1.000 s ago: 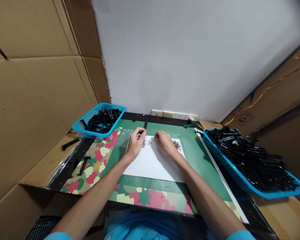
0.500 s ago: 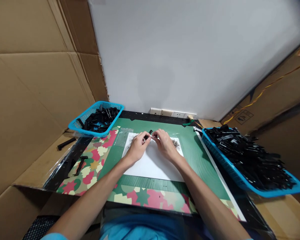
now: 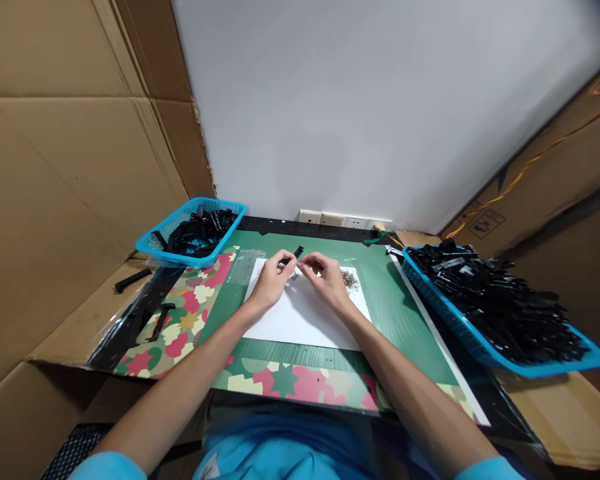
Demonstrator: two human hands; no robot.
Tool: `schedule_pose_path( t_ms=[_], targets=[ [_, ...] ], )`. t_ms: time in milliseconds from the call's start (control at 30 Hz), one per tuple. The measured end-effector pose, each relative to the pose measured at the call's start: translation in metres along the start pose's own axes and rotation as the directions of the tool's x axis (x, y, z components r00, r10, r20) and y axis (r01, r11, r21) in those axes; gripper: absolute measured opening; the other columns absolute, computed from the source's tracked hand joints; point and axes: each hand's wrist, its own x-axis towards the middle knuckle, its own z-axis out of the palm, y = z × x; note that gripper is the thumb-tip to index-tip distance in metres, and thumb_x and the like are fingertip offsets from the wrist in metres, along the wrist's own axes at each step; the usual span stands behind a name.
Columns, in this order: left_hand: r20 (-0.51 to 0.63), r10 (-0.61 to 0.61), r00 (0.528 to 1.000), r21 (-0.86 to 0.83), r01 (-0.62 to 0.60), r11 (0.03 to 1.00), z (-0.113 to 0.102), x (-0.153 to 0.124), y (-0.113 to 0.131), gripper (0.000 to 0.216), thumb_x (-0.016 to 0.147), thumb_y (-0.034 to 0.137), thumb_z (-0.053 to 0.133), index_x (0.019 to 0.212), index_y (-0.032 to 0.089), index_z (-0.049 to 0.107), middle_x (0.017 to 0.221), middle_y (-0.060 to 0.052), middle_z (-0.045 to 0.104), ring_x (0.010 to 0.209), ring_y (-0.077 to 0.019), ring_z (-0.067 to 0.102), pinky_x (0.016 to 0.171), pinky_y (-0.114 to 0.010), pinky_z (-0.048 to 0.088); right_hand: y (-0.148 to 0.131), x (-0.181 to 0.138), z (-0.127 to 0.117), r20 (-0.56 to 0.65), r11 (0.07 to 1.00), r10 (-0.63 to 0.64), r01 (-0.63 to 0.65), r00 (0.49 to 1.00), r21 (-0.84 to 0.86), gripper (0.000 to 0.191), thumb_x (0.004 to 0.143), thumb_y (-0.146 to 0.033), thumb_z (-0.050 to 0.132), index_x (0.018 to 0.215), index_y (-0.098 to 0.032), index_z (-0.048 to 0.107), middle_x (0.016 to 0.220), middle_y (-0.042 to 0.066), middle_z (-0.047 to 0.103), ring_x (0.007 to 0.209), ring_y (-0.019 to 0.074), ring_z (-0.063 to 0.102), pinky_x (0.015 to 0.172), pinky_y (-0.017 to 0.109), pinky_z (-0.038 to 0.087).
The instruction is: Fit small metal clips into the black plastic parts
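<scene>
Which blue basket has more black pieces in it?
The right blue basket, heaped above its rim; the left blue basket is only partly filled.

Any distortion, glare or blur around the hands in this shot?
Head view: the wide lens bows and stretches the frame's edges; lighting is soft and even, with no glare on the white sheet; the left hand and right hand are sharp, but the small black part at their fingertips is too tiny to resolve.

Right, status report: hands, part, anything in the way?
Left hand pinching small black part. Right hand fingertips beside it, grip unclear. Metal bits piled by right hand.
</scene>
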Motion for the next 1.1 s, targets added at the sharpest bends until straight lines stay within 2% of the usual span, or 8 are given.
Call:
schedule_pose_path(
  t_ms=[267,367,500,633,767,933,1100],
  targets=[
    [0.040,0.008,0.999,0.058,-0.011,0.998,0.000,-0.002,-0.002,0.031,0.101,0.050,0.065,0.105,0.019,0.068,0.086,-0.001,0.064,0.066,-0.0119,0.053,0.058,-0.023,0.038,-0.004,-0.001,0.004,-0.071,0.997,0.022,-0.016,0.997,0.079,0.020,0.095,-0.038,0.073,0.094,-0.018,0.079,0.087,0.007,0.077,0.075,0.0199,0.064,0.069,0.031,0.050],
    [0.055,-0.008,0.998,0.001,0.008,1.000,0.001,-0.004,0.003,0.032,0.101,0.051,0.064,0.105,0.019,0.068,0.088,-0.002,0.063,0.065,-0.0110,0.050,0.056,-0.022,0.035,-0.007,-0.004,0.000,-0.111,0.999,-0.020,0.025,0.994,0.042,0.017,0.096,-0.034,0.072,0.091,-0.019,0.079,0.087,0.007,0.078,0.074,0.0203,0.065,0.068,0.032,0.050],
    [0.126,-0.066,0.990,-0.172,0.087,0.981,0.004,-0.008,0.009,0.030,0.105,0.050,0.058,0.112,0.021,0.063,0.086,0.000,0.055,0.058,-0.0084,0.040,0.050,-0.021,0.027,-0.009,-0.017,-0.010,-0.180,0.968,-0.206,0.175,0.962,-0.178,0.012,0.098,-0.028,0.071,0.094,-0.021,0.081,0.078,0.004,0.074,0.067,0.0184,0.060,0.064,0.032,0.045],
    [0.153,-0.030,0.988,-0.323,0.079,0.943,0.009,-0.013,0.016,0.035,0.102,0.046,0.065,0.129,0.027,0.052,0.101,-0.001,0.057,0.062,-0.0085,0.048,0.053,-0.022,0.034,-0.010,-0.026,-0.015,-0.176,0.853,-0.448,0.361,0.876,-0.376,0.010,0.099,-0.020,0.070,0.095,-0.022,0.079,0.070,0.001,0.066,0.065,0.0170,0.058,0.067,0.033,0.044],
    [0.154,0.024,0.988,-0.379,0.036,0.925,0.014,-0.017,0.024,0.041,0.104,0.045,0.064,0.137,0.029,0.045,0.104,-0.002,0.057,0.068,-0.0105,0.052,0.061,-0.025,0.040,-0.010,-0.025,-0.012,-0.137,0.772,-0.548,0.436,0.825,-0.463,0.014,0.101,-0.014,0.066,0.095,-0.022,0.076,0.069,0.000,0.063,0.065,0.0165,0.055,0.068,0.033,0.041],
    [0.138,0.059,0.989,-0.325,-0.011,0.946,0.017,-0.019,0.026,0.039,0.108,0.046,0.058,0.140,0.028,0.046,0.108,-0.004,0.058,0.071,-0.0115,0.049,0.065,-0.027,0.039,-0.009,-0.025,-0.010,-0.072,0.761,-0.542,0.453,0.837,-0.464,0.015,0.102,-0.013,0.064,0.094,-0.021,0.074,0.070,0.000,0.063,0.066,0.0163,0.054,0.067,0.033,0.040],
    [0.119,0.055,0.991,-0.281,-0.019,0.959,0.016,-0.018,0.020,0.042,0.107,0.049,0.058,0.141,0.028,0.047,0.108,-0.004,0.056,0.073,-0.0122,0.048,0.066,-0.027,0.040,-0.010,-0.027,-0.009,-0.068,0.834,-0.449,0.390,0.891,-0.390,0.015,0.102,-0.017,0.063,0.095,-0.023,0.075,0.072,0.002,0.065,0.068,0.0178,0.058,0.070,0.033,0.044]
  ],
)
